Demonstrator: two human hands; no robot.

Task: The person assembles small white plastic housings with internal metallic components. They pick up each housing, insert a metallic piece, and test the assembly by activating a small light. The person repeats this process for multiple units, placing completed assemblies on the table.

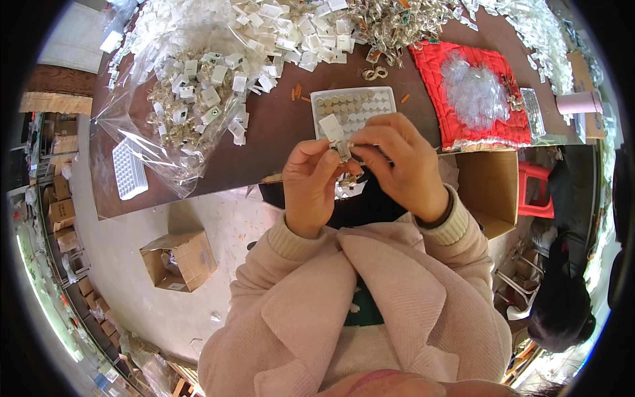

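My left hand (pixel 308 188) pinches a small white plastic piece (pixel 331 127) between thumb and fingers, with a small clear part attached below its square white head. Close against it from the right is my right hand (pixel 411 169), its thumb and forefinger closed together at the clear part. What those right fingertips grip is too small to make out. Just behind the hands lies a white tray (pixel 395 104) of round cells, several filled with tan discs. A shiny clear and metallic bit (pixel 349 178) shows below the fingers, partly hidden.
A large heap of white plastic pieces (pixel 307 33) covers the table's (pixel 264 142) far side, beside a clear bag (pixel 192 132) of similar pieces. White stacked trays (pixel 129 171) lie left. At right are a red quilted cloth (pixel 430 86) and a cardboard box (pixel 493 188).
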